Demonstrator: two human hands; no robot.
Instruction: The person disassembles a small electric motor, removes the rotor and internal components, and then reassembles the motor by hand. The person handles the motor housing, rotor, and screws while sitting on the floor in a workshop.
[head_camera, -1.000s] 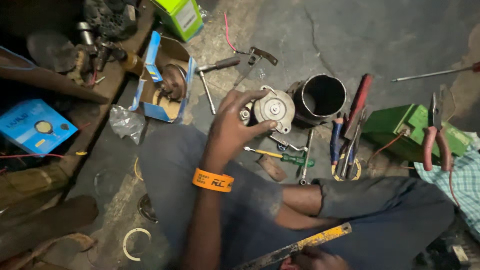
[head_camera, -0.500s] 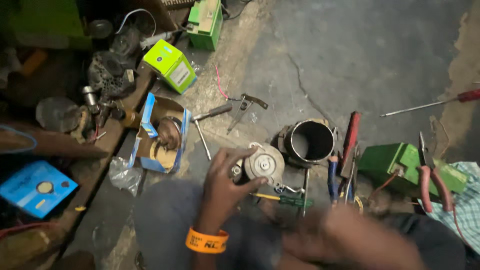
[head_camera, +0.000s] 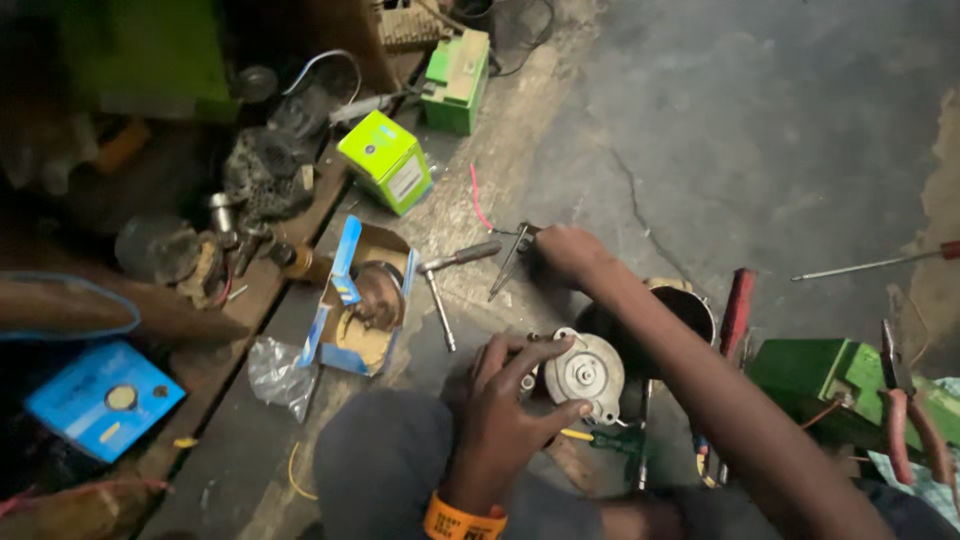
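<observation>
Cracked grey concrete floor (head_camera: 720, 130) (dimly lit)

Repair workshop, floor-level. Cracked concrete floor (head_camera: 700, 130) littered with tools: T-wrench (head_camera: 445, 285), pliers (head_camera: 905, 410) right, screwdriver (head_camera: 880, 262) far right, metal parts and boxes (head_camera: 385, 160) piled left.

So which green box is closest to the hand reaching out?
The small bright lime box, tilted near the blue carton. The darker green box sits farther up, away from the right hand.
</observation>
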